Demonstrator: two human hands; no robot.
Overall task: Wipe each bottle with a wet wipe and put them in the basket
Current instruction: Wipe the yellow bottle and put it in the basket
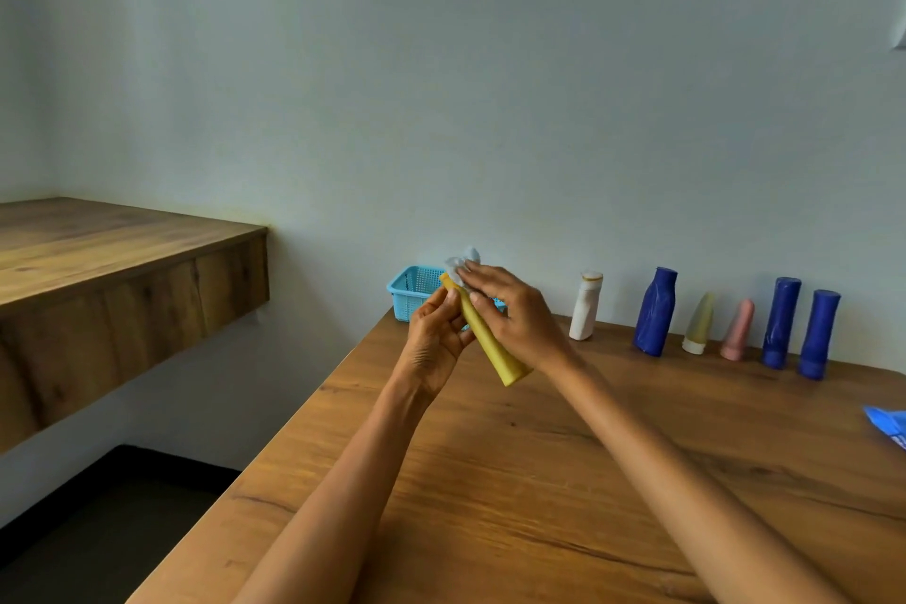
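Note:
I hold a yellow tube-shaped bottle [490, 338] tilted above the wooden table [539, 481]. My left hand [434, 338] grips its middle from the left. My right hand [510, 309] pinches a crumpled white wet wipe [461, 262] against the bottle's upper end. Behind my hands, a blue plastic basket [414, 289] stands at the table's far left corner; its inside is mostly hidden. Along the wall stand a white bottle [586, 307], a wide blue bottle [656, 311], a pale yellow tube [698, 324], a pink tube [738, 331] and two more blue bottles [780, 324] [818, 335].
A blue wipe packet [890, 424] lies at the table's right edge of view. To the left hangs a lower wooden shelf [122, 260], with a gap and dark floor [98, 530] between it and the table. The pale wall runs just behind the bottles.

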